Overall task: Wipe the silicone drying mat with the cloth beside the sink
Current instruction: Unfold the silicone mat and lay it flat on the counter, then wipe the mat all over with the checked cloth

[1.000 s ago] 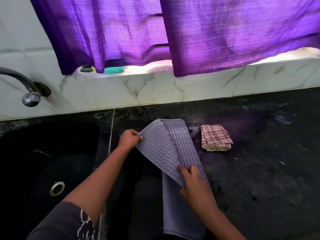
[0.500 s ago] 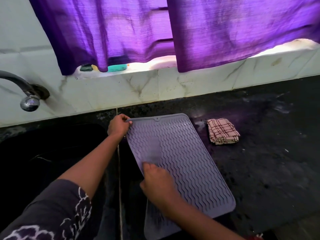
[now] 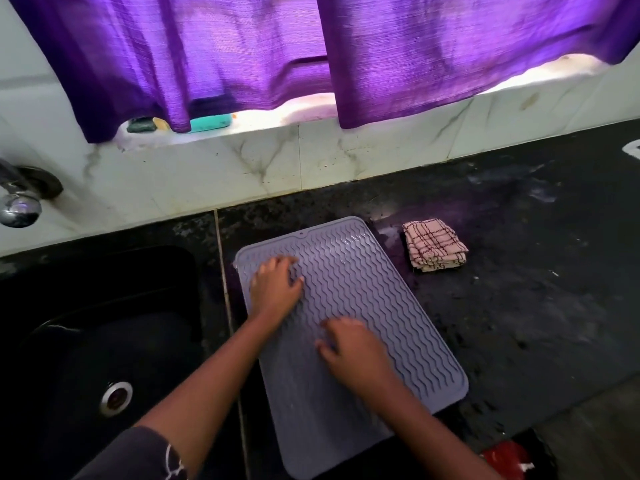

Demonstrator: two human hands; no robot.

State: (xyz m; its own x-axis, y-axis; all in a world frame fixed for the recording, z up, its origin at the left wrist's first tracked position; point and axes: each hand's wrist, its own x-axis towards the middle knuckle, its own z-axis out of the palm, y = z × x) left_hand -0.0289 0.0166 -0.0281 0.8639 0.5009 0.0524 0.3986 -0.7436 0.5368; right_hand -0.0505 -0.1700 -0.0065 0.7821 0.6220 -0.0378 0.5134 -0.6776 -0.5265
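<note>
The grey silicone drying mat (image 3: 374,306) with wavy ridges lies unfolded and flat on the black counter, just right of the sink. My left hand (image 3: 275,289) presses palm-down on the mat's far left part, fingers spread. Nearer the mat's middle, my right hand (image 3: 353,355) also rests flat on it and holds nothing. The folded cream cloth with dark red checks (image 3: 434,250) sits on the counter beside the mat's far right corner, untouched by either hand.
A black sink (image 3: 104,341) with a metal drain lies to the left, a chrome tap (image 3: 19,206) above it. The marble backsplash and window ledge (image 3: 311,161) run behind, with purple curtains hanging over. A red object (image 3: 505,455) shows at the counter's near edge.
The mat was folded and held up by both hands; it has been opened out and laid flat. Both hands now press on top of it.
</note>
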